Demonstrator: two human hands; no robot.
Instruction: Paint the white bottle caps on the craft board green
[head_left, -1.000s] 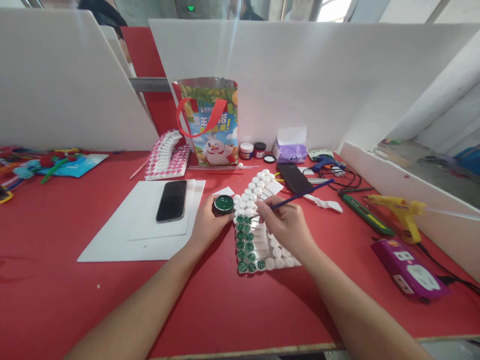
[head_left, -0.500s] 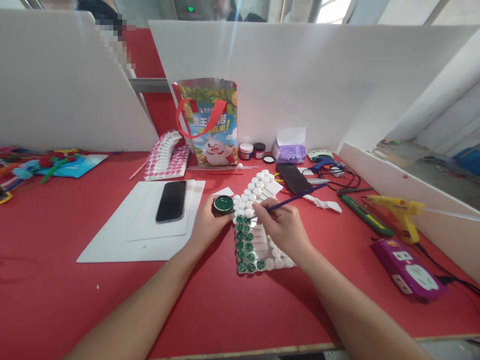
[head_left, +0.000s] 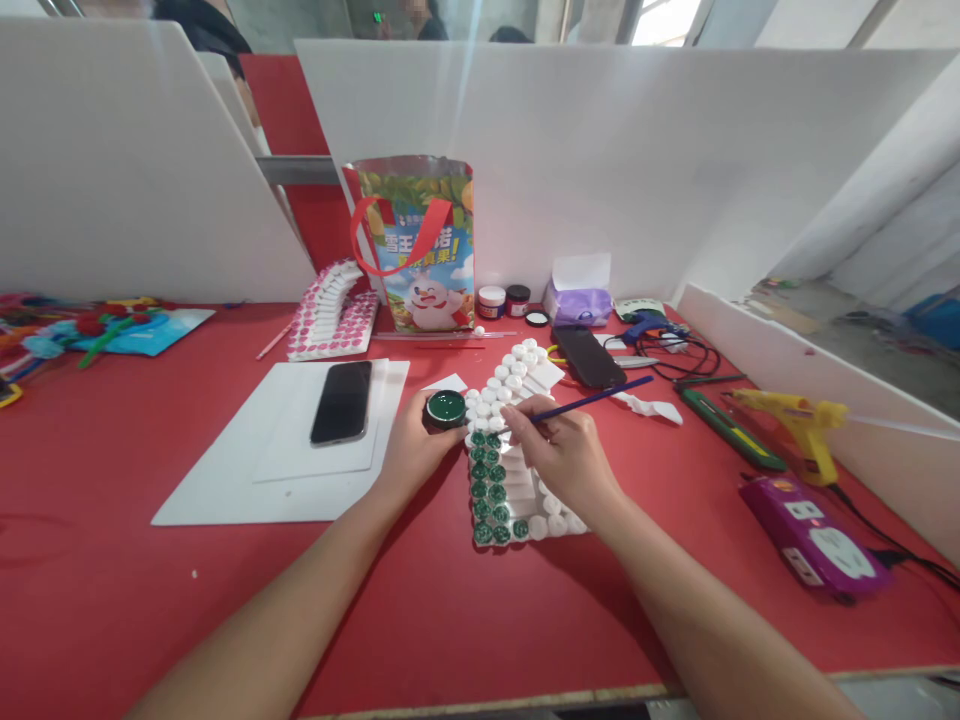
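Observation:
My left hand point(head_left: 411, 447) grips a small jar of green paint point(head_left: 447, 408), resting on the red table. My right hand point(head_left: 564, 452) pinches a thin blue paintbrush point(head_left: 600, 396) whose tip touches a cap near the upper left of a white board studded with bottle caps point(head_left: 517, 495). The caps down the board's left edge and bottom left corner are painted green; the others are white. My right hand hides the board's middle.
A black phone point(head_left: 343, 401) lies on white sheets point(head_left: 225, 480) to the left. Behind stand a printed gift bag point(head_left: 420, 245), paint jars point(head_left: 505, 300), a tissue pack point(head_left: 580, 300), another phone point(head_left: 589, 357). A yellow glue gun point(head_left: 802, 420) and a purple power strip point(head_left: 814, 540) lie right.
My right hand has slid a little up and to the left along the board, carrying the brush tip toward the upper caps. My left hand and the jar stay put.

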